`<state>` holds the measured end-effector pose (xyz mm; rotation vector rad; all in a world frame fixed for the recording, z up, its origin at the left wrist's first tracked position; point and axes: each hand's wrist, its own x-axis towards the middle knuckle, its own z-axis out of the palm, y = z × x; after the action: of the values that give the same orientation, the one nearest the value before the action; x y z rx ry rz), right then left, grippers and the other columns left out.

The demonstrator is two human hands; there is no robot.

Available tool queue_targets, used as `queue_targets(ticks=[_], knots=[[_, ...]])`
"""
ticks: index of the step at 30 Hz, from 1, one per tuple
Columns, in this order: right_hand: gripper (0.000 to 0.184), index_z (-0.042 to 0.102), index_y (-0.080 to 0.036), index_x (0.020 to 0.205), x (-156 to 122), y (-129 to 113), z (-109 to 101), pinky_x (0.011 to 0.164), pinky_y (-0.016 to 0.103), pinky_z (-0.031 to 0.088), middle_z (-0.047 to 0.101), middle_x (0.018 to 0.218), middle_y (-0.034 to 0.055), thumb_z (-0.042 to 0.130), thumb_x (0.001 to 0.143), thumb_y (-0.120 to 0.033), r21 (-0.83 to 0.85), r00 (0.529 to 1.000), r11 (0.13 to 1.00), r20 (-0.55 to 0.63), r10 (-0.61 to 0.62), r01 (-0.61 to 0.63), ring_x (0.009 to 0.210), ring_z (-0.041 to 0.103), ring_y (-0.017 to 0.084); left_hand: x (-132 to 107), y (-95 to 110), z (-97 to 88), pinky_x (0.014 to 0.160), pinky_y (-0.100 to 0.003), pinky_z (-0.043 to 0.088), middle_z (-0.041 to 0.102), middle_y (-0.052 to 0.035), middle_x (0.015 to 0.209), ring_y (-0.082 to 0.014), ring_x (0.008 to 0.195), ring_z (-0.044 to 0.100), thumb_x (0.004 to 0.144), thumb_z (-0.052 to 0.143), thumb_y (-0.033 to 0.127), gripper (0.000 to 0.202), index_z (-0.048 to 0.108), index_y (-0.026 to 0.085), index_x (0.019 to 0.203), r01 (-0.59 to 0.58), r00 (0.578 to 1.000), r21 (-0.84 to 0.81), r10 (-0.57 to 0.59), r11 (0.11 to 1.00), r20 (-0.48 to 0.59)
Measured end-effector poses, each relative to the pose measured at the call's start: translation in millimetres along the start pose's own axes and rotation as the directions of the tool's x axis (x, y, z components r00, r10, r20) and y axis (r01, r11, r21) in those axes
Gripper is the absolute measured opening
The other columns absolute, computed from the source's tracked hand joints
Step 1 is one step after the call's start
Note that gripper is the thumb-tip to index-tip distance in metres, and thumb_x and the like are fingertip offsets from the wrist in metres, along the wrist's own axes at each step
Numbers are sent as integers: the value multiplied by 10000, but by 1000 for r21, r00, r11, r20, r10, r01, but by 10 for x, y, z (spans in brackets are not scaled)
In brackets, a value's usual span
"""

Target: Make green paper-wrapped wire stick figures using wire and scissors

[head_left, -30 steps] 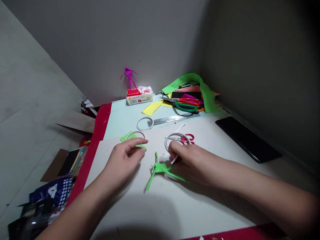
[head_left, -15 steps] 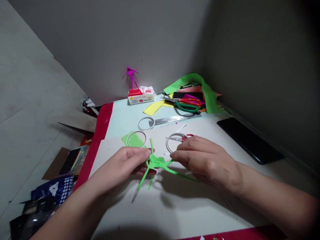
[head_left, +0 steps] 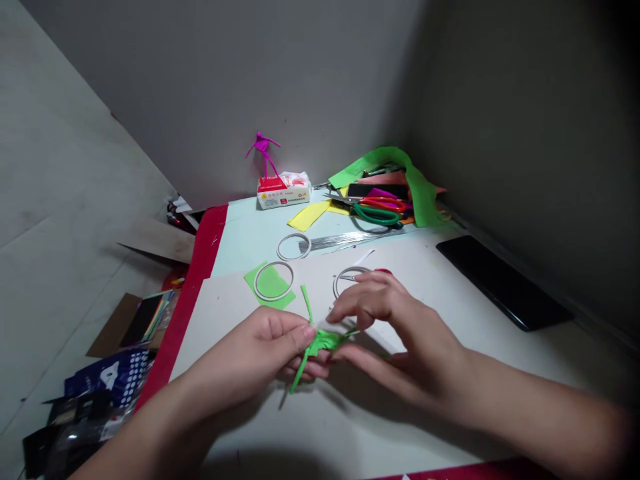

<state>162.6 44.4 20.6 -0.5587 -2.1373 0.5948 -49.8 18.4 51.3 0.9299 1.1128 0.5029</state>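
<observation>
- Green paper-strip figure (head_left: 320,341): knotted body, loose limbs, held above the bench (head_left: 197,267) between both hands.
- Left hand (head_left: 255,353): closed, pinching the figure.
- Right hand (head_left: 395,333): fingers curled, gripping the figure's other side.
- Wire ring (head_left: 273,281): lying on a green paper square (head_left: 280,303), apparently unattached.
- Second wire ring (head_left: 293,247): near a bundle of straight wires (head_left: 345,240).
- Magenta figure (head_left: 263,150): apparently complete, upright near a white packet (head_left: 283,193).
- Green-handled scissors (head_left: 376,215): among paper scraps.
- Grey walls (head_left: 200,87): bounding the bench.
</observation>
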Motion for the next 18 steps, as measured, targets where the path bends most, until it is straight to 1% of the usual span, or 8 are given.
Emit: queue_targets(ticks=[3,6,11,15,17,18], knots=[[280,422,-234,950,-44,7,97,1015,475,355,641,886,-1,571,808,-45,19,1000,1000,-7,11,-11,783,605,139,16,-6,2,742,-310,522,740,-84,825,-178,746,698,810,652,465,347,719,125,830,47,999,-12,-47,999,1],[289,416,-229,949,-58,1,125,1025,477,336,642,874,-10,549,803,-18,5,999,1000,-26,-19,19,790,606,128,21,7,18,743,-323,534,737,-85,831,-189,740,711,793,667,473,355,714,123,822,56,998,-21,-56,998,-12],[269,449,-227,933,-61,21,93,1047,476,297,672,840,-28,555,806,-15,-90,994,990,12,-110,111,839,614,134,25,-5,41,710,-253,518,732,-53,756,-138,688,696,832,645,427,305,705,133,778,36,999,-72,-37,997,-13],[278,497,-242,901,-87,100,71,1100,455,208,706,905,-57,529,795,13,-136,975,969,118,-189,205,934,611,147,37,-37,55,640,-191,476,718,-35,687,-94,619,649,857,626,401,298,692,131,751,13,1000,-121,-13,993,3],[263,522,-252,910,-84,120,53,1109,449,186,711,947,-62,528,806,-10,-150,963,960,170,-211,237,974,603,156,42,-42,69,596,-177,448,683,-11,624,-80,566,612,861,624,391,293,682,132,739,-3,1000,-148,5,989,12],[252,527,-253,922,-74,116,41,1108,454,187,710,952,-59,528,813,-26,-149,959,957,177,-223,250,977,602,158,42,-42,77,586,-175,439,664,0,601,-75,550,595,863,622,388,296,675,132,725,-10,1000,-155,12,988,14]])
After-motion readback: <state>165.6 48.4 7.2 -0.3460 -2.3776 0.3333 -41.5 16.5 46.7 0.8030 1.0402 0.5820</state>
